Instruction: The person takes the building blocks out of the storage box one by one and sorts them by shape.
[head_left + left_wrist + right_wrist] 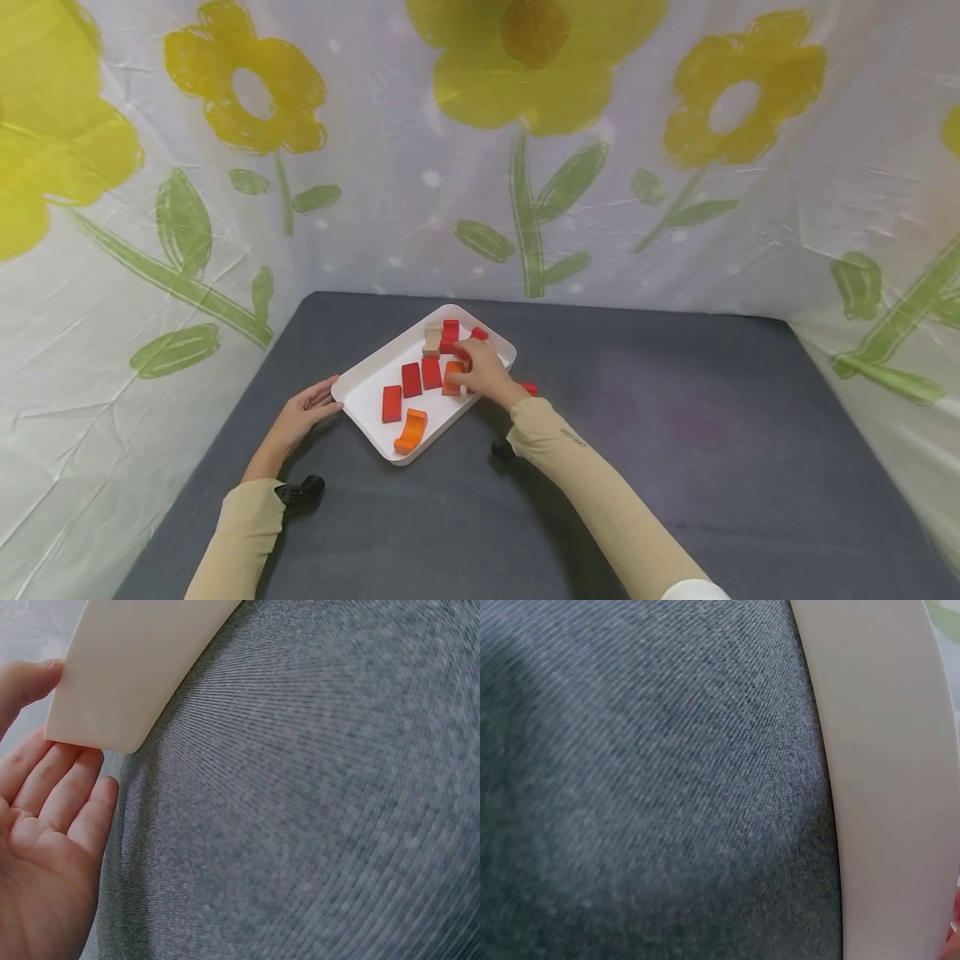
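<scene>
Your right sleeve (600, 475) stretches in, right hand (487, 371) seemingly pinching a red block (464, 360)
Left hand (303, 412), fingers nearly straight, only touches the white tray (385, 371); a bump could slide it

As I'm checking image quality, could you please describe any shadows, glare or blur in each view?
Head: a soft shadow lies on the table beside the right sleeve, with pale sheen on the creased backdrop. Left wrist: the left hand is fairly crisp, while the table's weave blurs toward the right edge. Right wrist: shadow darkens the table at left and bottom.
</scene>
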Demonstrator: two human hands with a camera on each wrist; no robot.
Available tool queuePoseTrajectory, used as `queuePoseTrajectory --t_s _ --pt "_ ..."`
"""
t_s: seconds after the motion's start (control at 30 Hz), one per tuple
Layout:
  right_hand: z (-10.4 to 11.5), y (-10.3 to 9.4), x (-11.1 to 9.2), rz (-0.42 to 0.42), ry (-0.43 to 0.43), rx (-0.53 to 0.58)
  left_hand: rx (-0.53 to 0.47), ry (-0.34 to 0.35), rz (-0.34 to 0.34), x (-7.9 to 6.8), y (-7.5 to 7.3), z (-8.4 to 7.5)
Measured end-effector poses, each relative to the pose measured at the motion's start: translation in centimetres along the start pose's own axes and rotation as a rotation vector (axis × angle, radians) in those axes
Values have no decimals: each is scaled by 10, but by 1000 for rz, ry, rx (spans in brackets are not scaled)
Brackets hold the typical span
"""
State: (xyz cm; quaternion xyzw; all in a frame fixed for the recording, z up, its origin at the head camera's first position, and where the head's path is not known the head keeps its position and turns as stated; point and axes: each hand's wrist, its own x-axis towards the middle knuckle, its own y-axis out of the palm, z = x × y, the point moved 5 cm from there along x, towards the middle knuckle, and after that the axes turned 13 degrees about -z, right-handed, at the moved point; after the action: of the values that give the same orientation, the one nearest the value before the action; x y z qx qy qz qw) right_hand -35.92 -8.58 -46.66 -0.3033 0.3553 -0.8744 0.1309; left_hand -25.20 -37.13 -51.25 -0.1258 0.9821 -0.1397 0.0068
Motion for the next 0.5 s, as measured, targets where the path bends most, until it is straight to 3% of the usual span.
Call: queuePoseTrajectory --t_s 0.13,0.37,0.5 --pt "-7 0 4 -46 77 11 -14 -7 -4 0 -1 1" --pt "-27 0 14 -45 251 -219 -24 -5 -10 -2 -2 3" --pt "-31 2 18 -25 317 -245 -36 7 -13 -2 -1 2"
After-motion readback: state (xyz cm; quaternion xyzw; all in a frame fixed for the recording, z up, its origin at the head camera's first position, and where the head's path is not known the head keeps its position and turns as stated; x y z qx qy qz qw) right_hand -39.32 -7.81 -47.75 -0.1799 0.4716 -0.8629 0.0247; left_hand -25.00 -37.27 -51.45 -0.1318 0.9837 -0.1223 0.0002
